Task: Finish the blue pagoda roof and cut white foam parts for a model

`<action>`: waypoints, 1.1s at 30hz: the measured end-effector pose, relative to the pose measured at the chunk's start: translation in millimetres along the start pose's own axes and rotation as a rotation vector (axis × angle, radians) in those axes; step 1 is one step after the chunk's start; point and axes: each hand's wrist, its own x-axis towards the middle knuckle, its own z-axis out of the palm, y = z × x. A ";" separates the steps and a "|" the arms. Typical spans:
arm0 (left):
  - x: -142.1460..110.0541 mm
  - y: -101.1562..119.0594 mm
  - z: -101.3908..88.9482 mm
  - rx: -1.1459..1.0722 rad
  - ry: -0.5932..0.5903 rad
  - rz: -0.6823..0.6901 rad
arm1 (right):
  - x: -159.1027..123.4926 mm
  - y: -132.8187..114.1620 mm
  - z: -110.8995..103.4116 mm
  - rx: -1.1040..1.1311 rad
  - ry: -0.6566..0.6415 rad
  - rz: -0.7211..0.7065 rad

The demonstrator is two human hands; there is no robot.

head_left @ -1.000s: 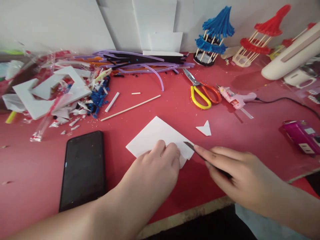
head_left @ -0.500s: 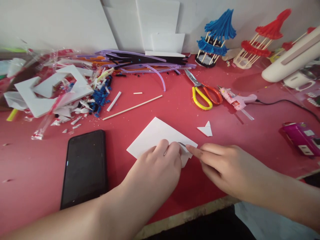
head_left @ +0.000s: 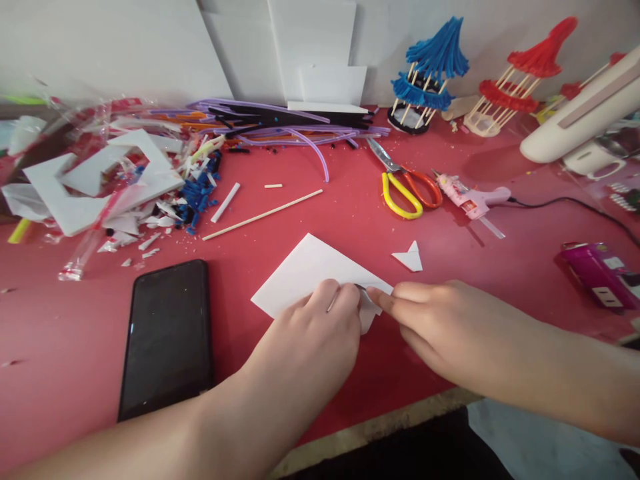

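Observation:
A white foam board piece (head_left: 310, 267) lies on the red table (head_left: 250, 360), its lower right edge cut unevenly. My left hand (head_left: 317, 327) is closed, its curled fingers pressing down on the board's near part. My right hand (head_left: 425, 317) is closed around a craft knife (head_left: 361, 287). Only the dark blade tip shows, beside my left fingertips; the hand hides the rest. A thin line runs along the board near the blade. Beyond my right hand lies a small white offcut (head_left: 410, 257).
A phone (head_left: 167, 340) lies left of my hands. Scissors (head_left: 400, 180), a pink glue gun (head_left: 473, 197) and its cord lie behind. Scraps (head_left: 145, 180) and pipe cleaners (head_left: 300, 127) line the back, with blue (head_left: 425, 73) and red (head_left: 520, 77) tower models. A wooden stick (head_left: 263, 215) lies in the middle.
My right hand has moved left over the board, bringing the knife blade close to my left fingers. My left hand and the board have stayed nearly in place.

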 end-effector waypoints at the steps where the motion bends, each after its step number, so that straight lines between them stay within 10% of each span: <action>1: 0.1 0.0 0.2 -0.003 0.002 -0.002 | 2.3 -1.7 -2.0 -0.008 -0.021 0.002; 17: -0.6 2.5 7.4 -0.043 0.066 -0.011 | 9.3 -4.4 -15.3 -0.072 -0.178 -0.018; 33: 4.0 1.6 0.0 0.019 -0.052 -0.015 | -57.3 18.5 31.7 -0.083 0.193 -0.141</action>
